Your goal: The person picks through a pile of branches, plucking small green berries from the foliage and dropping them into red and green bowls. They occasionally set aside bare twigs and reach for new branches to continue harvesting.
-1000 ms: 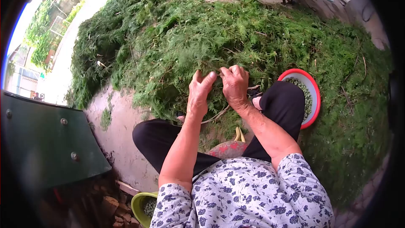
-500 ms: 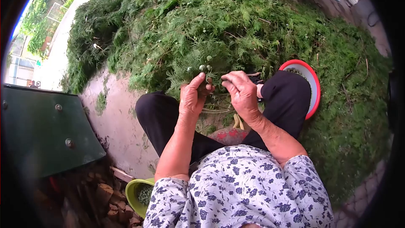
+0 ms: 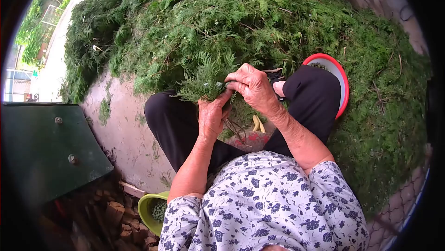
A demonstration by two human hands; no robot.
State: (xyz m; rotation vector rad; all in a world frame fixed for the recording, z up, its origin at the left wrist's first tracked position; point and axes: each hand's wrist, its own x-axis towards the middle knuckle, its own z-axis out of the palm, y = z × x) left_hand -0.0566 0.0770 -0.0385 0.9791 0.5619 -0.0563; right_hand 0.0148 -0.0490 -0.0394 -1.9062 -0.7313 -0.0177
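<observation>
My left hand (image 3: 212, 117) is closed around the stems of a leafy green sprig (image 3: 204, 78), whose foliage spreads above the thumb. Pale round cones (image 3: 219, 84) show among its leaves. My right hand (image 3: 252, 88) is closed in a pinch at the sprig's right side, close to the left thumb; what lies between its fingertips is too small to make out. Thin bare stems hang below the left hand, between my knees.
A large heap of cut green branches (image 3: 259, 23) spreads ahead and right. A red-rimmed basin (image 3: 343, 77) stands beside my right knee. At lower left are a green bucket (image 3: 144, 209) of small round cones, broken wood pieces (image 3: 114, 213) and a dark green panel (image 3: 41, 144).
My right hand has moved left, right up to the left thumb. The sprig in my left hand has turned, and fewer cones show. The whole view has shifted slightly.
</observation>
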